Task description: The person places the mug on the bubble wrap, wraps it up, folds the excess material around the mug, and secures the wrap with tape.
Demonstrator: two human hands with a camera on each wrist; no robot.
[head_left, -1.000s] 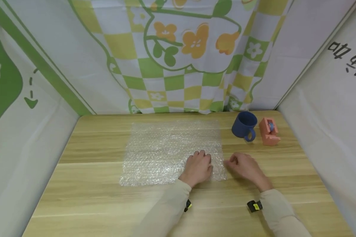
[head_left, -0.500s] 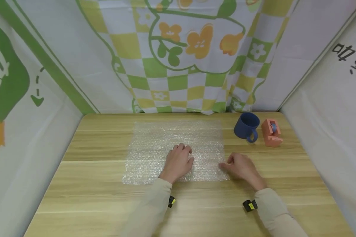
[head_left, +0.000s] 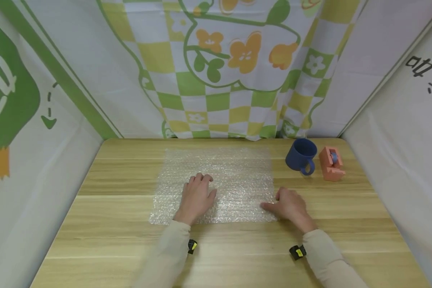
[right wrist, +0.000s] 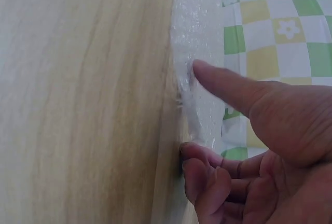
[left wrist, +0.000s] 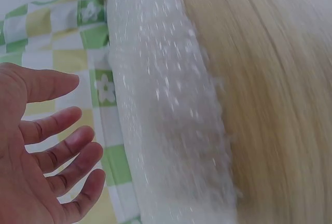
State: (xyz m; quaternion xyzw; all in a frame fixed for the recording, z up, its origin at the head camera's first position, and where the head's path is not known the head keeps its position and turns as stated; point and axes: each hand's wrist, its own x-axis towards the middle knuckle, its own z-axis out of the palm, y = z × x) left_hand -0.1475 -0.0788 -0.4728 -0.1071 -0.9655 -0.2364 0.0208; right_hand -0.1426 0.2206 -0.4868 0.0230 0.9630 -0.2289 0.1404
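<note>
A clear sheet of bubble wrap [head_left: 237, 176] lies flat on the wooden table. Over its left part is my left hand [head_left: 196, 199], fingers spread and relaxed; the left wrist view shows this hand [left wrist: 41, 151] holding nothing, with bubble wrap [left wrist: 171, 99] beside it. At the sheet's right edge, near the front corner, is my right hand [head_left: 288, 206], its thumb stretched over the wrap. In the right wrist view the thumb [right wrist: 223, 81] touches or nearly touches the bubble wrap [right wrist: 197, 22], while the other fingers [right wrist: 212, 182] curl by its edge.
A blue mug [head_left: 296, 157] with its handle toward the front stands at the back right of the table [head_left: 104, 240]. Right of it is a pink tape dispenser [head_left: 326, 166] with a blue roll. A checked, flowered curtain [head_left: 216, 102] hangs behind the table.
My left hand has moved left across the bubble wrap from its right part. The right hand has shifted slightly left, its thumb now stretched out over the wrap. The view has turned slightly.
</note>
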